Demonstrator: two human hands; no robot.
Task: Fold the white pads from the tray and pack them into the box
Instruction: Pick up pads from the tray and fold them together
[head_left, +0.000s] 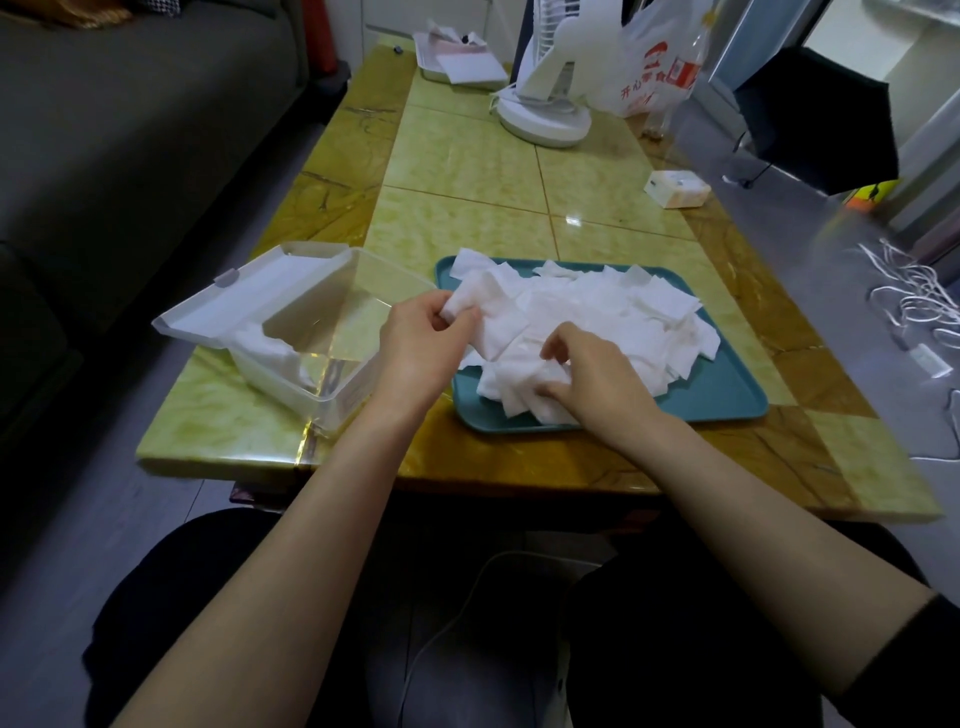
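Note:
A teal tray (727, 400) on the table holds a loose heap of several white pads (613, 317). My left hand (421, 343) hovers at the tray's left edge and pinches one white pad (467, 301) by its corner. My right hand (592, 374) lies on the front of the heap, its curled fingers gripping pads there. Left of the tray stands a clear plastic box (332, 395) with its lid (249, 296) swung open to the back left; some white pads (270, 353) lie inside it.
The yellow-green marble table (467, 171) carries a white fan base (540, 119), a plastic bag (654, 67), a small tissue pack (678, 189) and a far tray with papers (457, 62). A dark sofa (130, 130) stands left; white cables (919, 296) lie on the floor right.

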